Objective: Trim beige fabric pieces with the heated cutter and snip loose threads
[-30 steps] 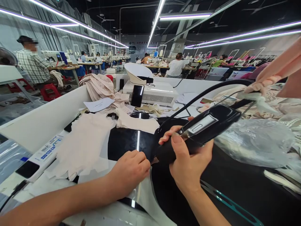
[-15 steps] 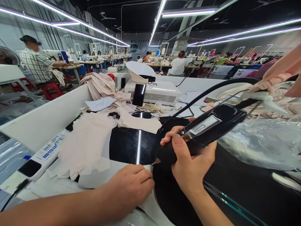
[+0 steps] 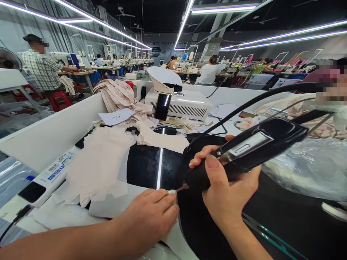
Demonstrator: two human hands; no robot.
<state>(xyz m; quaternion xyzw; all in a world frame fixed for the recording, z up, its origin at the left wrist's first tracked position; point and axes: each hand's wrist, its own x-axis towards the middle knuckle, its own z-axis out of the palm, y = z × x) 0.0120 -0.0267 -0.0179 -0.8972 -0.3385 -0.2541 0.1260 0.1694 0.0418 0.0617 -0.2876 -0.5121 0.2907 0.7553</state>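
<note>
My right hand (image 3: 225, 191) is wrapped round a black corded hand tool (image 3: 252, 148) with a silver panel; its metal tip (image 3: 182, 187) points down-left at the edge of a pale fabric piece (image 3: 114, 204). My left hand (image 3: 151, 216) lies with curled fingers on that fabric, just left of the tip, pressing it on the glossy black work surface (image 3: 146, 166). Whether the tip touches the fabric I cannot tell.
A stack of cut beige fabric pieces (image 3: 100, 162) lies to the left, a white control box (image 3: 184, 103) with a black cable behind. A clear plastic bag (image 3: 306, 169) sits at right. A white wall (image 3: 54, 133) borders the left. Other people work at distant tables.
My left hand has slid toward me and a little right along the fabric. The tool followed, its tip now beside my left fingers. The other person's arm at upper right has withdrawn.
</note>
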